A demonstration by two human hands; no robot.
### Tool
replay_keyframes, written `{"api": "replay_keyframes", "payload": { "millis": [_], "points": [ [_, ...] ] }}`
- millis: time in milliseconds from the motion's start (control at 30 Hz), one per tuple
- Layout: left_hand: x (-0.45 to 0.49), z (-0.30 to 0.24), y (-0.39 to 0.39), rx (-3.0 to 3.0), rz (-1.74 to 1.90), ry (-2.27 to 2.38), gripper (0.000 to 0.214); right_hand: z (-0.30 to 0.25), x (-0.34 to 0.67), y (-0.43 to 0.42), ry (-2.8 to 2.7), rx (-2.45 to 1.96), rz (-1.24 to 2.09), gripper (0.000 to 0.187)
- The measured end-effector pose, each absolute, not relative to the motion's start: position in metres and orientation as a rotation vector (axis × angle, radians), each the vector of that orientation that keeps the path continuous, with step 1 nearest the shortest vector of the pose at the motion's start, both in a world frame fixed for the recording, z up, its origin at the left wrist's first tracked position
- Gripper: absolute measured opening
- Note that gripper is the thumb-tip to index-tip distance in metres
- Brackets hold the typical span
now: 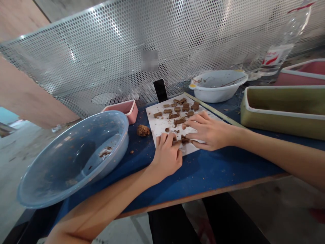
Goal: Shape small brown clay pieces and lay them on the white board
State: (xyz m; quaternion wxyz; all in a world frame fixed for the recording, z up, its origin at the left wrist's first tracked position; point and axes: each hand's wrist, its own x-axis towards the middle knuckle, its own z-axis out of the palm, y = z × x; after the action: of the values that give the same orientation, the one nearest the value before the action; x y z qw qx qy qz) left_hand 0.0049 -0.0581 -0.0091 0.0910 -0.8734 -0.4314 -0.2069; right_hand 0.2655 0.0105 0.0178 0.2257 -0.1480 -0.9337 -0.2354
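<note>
A small dark brown clay piece (185,139) lies near the front edge of a white board (158,108), between my two hands. My left hand (167,154) has its fingers curled down against the piece's left end, and the fingertips partly hide it. From the other side my right hand (209,132) closes its thumb and a lower finger about the right end, the upper fingers spread over the board. Behind them lie several short shaped clay pieces (174,115) with loose crumbs. A rough brown clay lump (143,130) sits left of the board.
A big blue basin (76,149) tilts at the left, near a small pink tray (132,112). Behind the board a phone (160,90) leans on perforated metal sheeting (114,51). A white basin (218,91), a thin strip (220,115), a green planter (281,118) and a plastic bottle (278,56) stand rightward.
</note>
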Motion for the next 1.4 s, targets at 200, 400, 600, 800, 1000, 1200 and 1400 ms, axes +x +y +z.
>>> {"api": "replay_keyframes", "payload": {
  "millis": [200,400,600,800,1000,1200,1400],
  "points": [
    [0.0052,-0.0069,-0.0588,-2.609,-0.597,-1.288,0.024,0.0202,0.2603,0.0064,-2.582,-0.369,-0.680,0.018],
    [0.0049,-0.0081,-0.0584,-2.600,-0.624,-1.287,0.024,0.0216,0.2605,0.0057,-2.563,-0.365,-0.650,0.017],
    [0.0050,-0.0089,-0.0583,-2.572,-0.639,-1.299,0.025,0.0217,0.2622,0.0073,-2.574,-0.406,-0.593,0.024],
    [0.0053,-0.0072,-0.0585,-2.593,-0.623,-1.303,0.023,0.0215,0.2622,0.0085,-2.610,-0.365,-0.536,0.024],
    [0.0054,-0.0061,-0.0580,-2.601,-0.619,-1.299,0.022,0.0213,0.2621,0.0083,-2.632,-0.382,-0.541,0.022],
    [0.0048,-0.0079,-0.0579,-2.597,-0.631,-1.293,0.024,0.0216,0.2623,0.0085,-2.637,-0.381,-0.537,0.021],
    [0.0058,-0.0068,-0.0586,-2.565,-0.653,-1.339,0.027,0.0201,0.2632,0.0090,-2.599,-0.434,-0.562,0.028]
  ]
}}
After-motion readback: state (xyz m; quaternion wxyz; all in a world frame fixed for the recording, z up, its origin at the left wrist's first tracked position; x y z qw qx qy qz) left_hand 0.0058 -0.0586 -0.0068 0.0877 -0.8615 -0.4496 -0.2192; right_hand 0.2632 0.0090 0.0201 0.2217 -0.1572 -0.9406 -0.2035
